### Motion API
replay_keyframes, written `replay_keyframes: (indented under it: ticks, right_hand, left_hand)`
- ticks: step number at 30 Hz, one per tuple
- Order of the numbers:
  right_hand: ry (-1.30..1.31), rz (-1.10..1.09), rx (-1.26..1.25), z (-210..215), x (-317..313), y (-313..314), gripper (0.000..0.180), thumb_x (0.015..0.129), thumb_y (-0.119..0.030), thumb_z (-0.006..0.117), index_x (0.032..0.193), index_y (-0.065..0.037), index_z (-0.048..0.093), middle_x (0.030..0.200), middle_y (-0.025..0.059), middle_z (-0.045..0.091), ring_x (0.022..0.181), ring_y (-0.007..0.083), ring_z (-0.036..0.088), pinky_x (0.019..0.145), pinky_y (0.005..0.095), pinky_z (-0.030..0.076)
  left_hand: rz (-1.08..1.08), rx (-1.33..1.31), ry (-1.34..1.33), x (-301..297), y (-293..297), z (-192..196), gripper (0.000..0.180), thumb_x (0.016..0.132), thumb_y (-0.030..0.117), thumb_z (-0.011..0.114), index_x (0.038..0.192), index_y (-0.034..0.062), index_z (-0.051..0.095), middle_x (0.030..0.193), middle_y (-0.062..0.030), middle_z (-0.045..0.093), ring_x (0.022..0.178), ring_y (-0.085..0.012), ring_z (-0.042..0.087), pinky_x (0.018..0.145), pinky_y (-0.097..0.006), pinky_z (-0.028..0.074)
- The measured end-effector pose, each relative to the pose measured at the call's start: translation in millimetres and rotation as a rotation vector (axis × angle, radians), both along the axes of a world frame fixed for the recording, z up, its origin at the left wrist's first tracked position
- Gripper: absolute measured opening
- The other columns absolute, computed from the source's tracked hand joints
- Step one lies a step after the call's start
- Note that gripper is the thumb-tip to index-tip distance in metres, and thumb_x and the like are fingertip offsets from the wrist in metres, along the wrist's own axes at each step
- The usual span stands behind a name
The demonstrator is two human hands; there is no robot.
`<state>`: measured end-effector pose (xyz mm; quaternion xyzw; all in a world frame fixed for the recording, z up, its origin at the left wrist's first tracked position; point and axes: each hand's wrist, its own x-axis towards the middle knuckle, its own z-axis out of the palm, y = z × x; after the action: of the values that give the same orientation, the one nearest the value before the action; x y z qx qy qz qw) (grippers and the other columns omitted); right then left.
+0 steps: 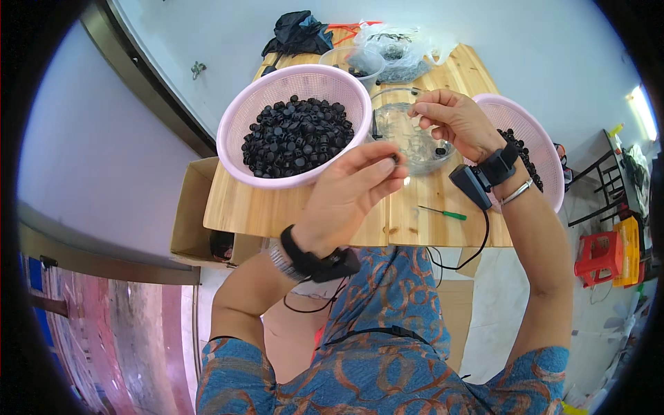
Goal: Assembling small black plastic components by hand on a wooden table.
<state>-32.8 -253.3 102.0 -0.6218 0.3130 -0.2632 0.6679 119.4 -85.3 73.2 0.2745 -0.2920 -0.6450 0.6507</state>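
Observation:
My left hand [349, 190] is raised above the wooden table [304, 211], its fingertips pinched on a small black part [394, 159]. My right hand [456, 121] hovers over a clear glass bowl [398, 121], thumb and fingers pinched together; what sits between them is too small to tell. A pink basket [242, 114] filled with several small black parts [297, 135] stands left of the bowl. A second pink basket [536, 128], also holding black parts, sits behind my right wrist. Both wrists wear black bands with cables.
A green-handled screwdriver [443, 212] lies on the table near its front edge. At the far end are a clear tub [353, 61], a plastic bag [404, 48] and a black bag [297, 33]. A cardboard box [190, 214] is on the left; red and yellow stools [609, 252] on the right.

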Motion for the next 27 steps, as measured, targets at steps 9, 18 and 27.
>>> replay_keyframes:
  ticks: [9, 18, 27]
  right_hand:
    - [-0.039, 0.021, -0.057, 9, -17, 13, 0.012, 0.082, -0.015, 0.061, 0.087, -0.004, 0.059, 0.078, 0.0001, 0.06, 0.065, 0.0034, 0.054, 0.05, 0.0148, 0.042]
    - [-0.121, 0.01, 0.037, 7, -35, 16, 0.013, 0.081, -0.017, 0.063, 0.084, -0.005, 0.059, 0.072, -0.0023, 0.057, 0.06, 0.0035, 0.052, 0.049, 0.0155, 0.041]
    - [0.032, -0.141, -0.297, 15, -28, 9, 0.01, 0.079, -0.009, 0.059, 0.08, 0.0, 0.057, 0.071, 0.0029, 0.056, 0.063, 0.0087, 0.055, 0.052, 0.0201, 0.045]
  left_hand:
    - [-0.096, 0.042, 0.028, -25, -62, -11, 0.023, 0.089, 0.017, 0.051, 0.107, 0.0027, 0.051, 0.09, -0.0028, 0.056, 0.079, -0.009, 0.055, 0.073, -0.023, 0.048]
    - [-0.131, -0.009, -0.05, -35, -70, -2, 0.018, 0.09, 0.019, 0.049, 0.101, 0.0056, 0.055, 0.083, 0.0001, 0.057, 0.074, -0.0076, 0.056, 0.07, -0.023, 0.049]
    - [0.027, 0.032, -0.218, -31, -82, -7, 0.02, 0.088, 0.012, 0.053, 0.106, 0.0034, 0.054, 0.085, -0.0013, 0.057, 0.076, -0.0098, 0.057, 0.07, -0.023, 0.049]
